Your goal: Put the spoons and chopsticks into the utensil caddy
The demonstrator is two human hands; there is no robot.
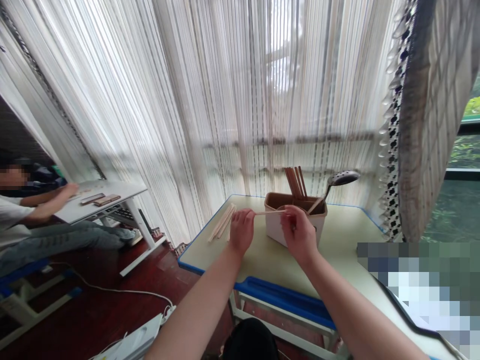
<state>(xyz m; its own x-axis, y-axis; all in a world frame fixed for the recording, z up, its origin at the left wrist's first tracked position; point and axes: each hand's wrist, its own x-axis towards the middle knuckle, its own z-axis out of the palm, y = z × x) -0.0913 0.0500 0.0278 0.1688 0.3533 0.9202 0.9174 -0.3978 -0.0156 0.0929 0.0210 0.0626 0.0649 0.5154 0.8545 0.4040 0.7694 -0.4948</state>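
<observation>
A pale wooden chopstick (267, 213) is stretched level between my hands above the desk. At its left end, the fingers of my left hand (242, 229) are closed on it. My right hand (300, 231) pinches the other end, just in front of the container. More pale chopsticks (223, 223) lie in a loose pile beside my left hand, partly hidden by it. Behind my right hand stands a white container (275, 231) with a brown inside. Several dark brown chopsticks (296, 183) and a slotted ladle (343, 177) stick up out of it.
The light desk (348, 235) has a blue edge and sits against a striped curtain (210, 100). At the left, another person (22, 220) works at a white table (131, 190). A white cable (123, 290) crosses the red floor. A patterned curtain (423, 125) hangs at the right.
</observation>
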